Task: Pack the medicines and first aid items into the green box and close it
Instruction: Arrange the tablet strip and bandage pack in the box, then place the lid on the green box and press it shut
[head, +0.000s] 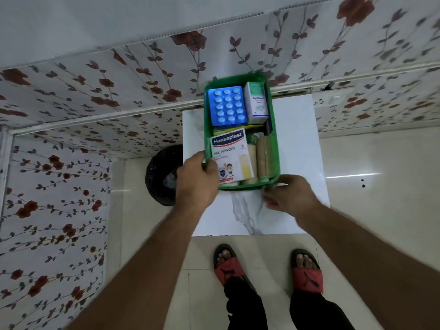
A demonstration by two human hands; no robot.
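Observation:
The green box (273,129) stands open on a small white marble-patterned table (297,144). Inside lie a blue blister pack of tablets (226,106), a white and green medicine carton (256,103), a Hansaplast plaster box (229,156), a yellow-green packet (234,129) under it, and tan bandage rolls (264,156). My left hand (196,179) grips the box's near left corner, thumb over the rim. My right hand (289,195) is blurred at the near right corner, fingers curled at the rim. No lid is visible.
A black-lined bin (162,177) stands on the floor left of the table. Floral-patterned walls close in behind and to the left. My feet in red and black slippers (307,272) stand on the tiled floor just before the table's front edge.

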